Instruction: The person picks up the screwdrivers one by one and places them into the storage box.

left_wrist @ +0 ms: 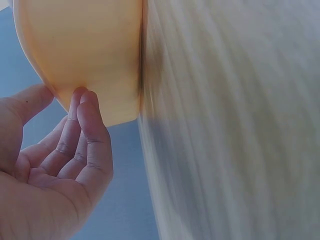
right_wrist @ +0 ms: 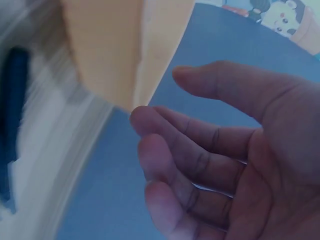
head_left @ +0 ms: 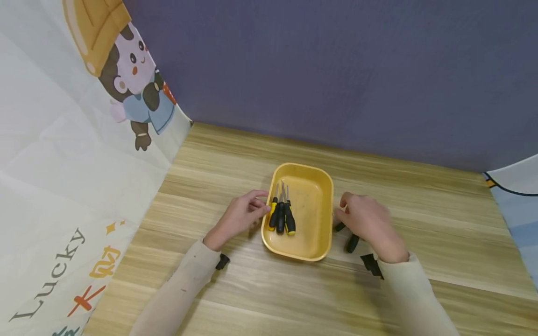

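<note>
A yellow plastic tray (head_left: 311, 224) sits on the wooden table. Several screwdrivers (head_left: 280, 217) with black and yellow-black handles lie along its left side, shafts pointing away from me. My left hand (head_left: 241, 212) holds the tray's left side, thumb at the rim and fingertips against the outer wall, as the left wrist view shows. To the right of the tray, my right hand (head_left: 367, 219) is blurred and holds nothing; its fingers are loosely bent in the right wrist view. Below it lies a black handle (head_left: 352, 243), partly hidden, with another dark piece (head_left: 340, 226) beside it.
Black flat scraps (head_left: 371, 264) show beside the right forearm, and a small black piece (head_left: 222, 261) beside the left one. A dark blue-grey panel (head_left: 319, 84) stands behind the table (head_left: 454, 242). A printed white cloth (head_left: 63, 177) borders it on the left.
</note>
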Motion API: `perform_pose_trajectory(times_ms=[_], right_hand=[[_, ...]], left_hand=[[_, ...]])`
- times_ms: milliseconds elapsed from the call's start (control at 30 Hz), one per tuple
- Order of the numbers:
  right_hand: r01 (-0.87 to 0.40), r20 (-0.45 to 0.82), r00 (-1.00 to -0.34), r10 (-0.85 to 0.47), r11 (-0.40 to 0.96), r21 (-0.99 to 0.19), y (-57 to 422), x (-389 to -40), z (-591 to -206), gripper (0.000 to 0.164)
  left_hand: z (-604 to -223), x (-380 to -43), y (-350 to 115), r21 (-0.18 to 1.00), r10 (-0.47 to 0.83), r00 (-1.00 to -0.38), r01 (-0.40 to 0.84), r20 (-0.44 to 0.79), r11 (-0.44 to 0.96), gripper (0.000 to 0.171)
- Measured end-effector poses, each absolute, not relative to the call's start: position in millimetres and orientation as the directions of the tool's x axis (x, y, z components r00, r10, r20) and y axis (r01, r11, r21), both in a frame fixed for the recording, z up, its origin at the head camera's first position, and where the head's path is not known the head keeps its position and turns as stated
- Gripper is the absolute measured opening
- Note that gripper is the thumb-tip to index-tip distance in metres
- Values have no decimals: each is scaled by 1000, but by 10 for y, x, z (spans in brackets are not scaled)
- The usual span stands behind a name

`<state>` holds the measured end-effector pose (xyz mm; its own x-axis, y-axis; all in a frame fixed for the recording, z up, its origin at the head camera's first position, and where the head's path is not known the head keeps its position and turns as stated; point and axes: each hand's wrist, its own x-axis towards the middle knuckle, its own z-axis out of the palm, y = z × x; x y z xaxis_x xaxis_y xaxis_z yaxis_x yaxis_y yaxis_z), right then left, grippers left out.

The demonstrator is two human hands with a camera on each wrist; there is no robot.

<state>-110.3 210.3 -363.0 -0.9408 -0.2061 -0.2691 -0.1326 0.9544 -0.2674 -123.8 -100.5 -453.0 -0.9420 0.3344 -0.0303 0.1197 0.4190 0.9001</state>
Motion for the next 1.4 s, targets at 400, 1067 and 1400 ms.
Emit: perform_pose_trajectory(times_ms=[400, 1067, 1400], right_hand=[[-72, -291, -947, -135, 973, -219, 2473, -813, -4016, 26], [75, -309, -951, 6, 974, -212, 2591, -703, -4304, 48], [116, -340, -940, 34, 968, -222, 2578, -712, -4318, 45]], left_hand=[[-4507, -1232, -996, 896, 332, -943, 129, -22, 425, 43], [-4502, -1229, -1000, 899, 321, -947, 114, -31, 422, 43], [-4508, -1232, -1011, 892, 330, -943, 126, -28, 434, 43]])
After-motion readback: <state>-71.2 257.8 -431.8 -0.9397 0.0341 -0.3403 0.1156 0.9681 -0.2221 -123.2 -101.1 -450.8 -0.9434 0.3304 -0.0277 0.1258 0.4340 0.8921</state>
